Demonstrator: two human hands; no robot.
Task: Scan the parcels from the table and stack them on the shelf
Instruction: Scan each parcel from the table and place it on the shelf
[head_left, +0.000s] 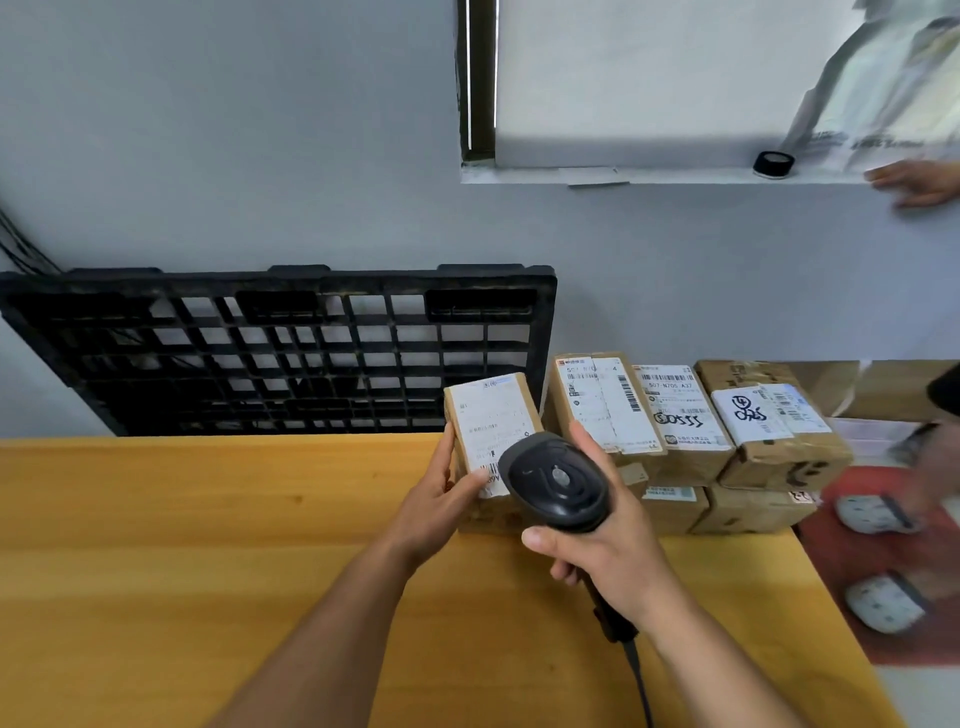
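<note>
Brown cardboard is filling the left hand (441, 493): it is gripping a small parcel (491, 415) upright, thumb across the near face and fingers round the far side, at 12 o'clock from the forearms. Whether its base is touching the table (208, 545) I cannot tell. The right hand (602, 545) is wrapping round the handle of a black scanner (558, 480), whose head is overlapping the parcel's lower right corner.

The scanner seems to be sitting too close. Easing it back toward 6 o'clock, and sliding the thumb off the barcode (491, 474) at the label's bottom edge, should let the beam cover the whole code.

A stack of parcels (691, 426) is lying in two layers at 3 o'clock of the held one, labels up. A black pallet (260, 348) is leaning on the wall at 10 o'clock. Another person's hand (919, 182) is reaching along the sill at 2 o'clock, and their shoes (872, 512) are standing at 4 o'clock, possibly crowding the way out. No shelf is showing.
</note>
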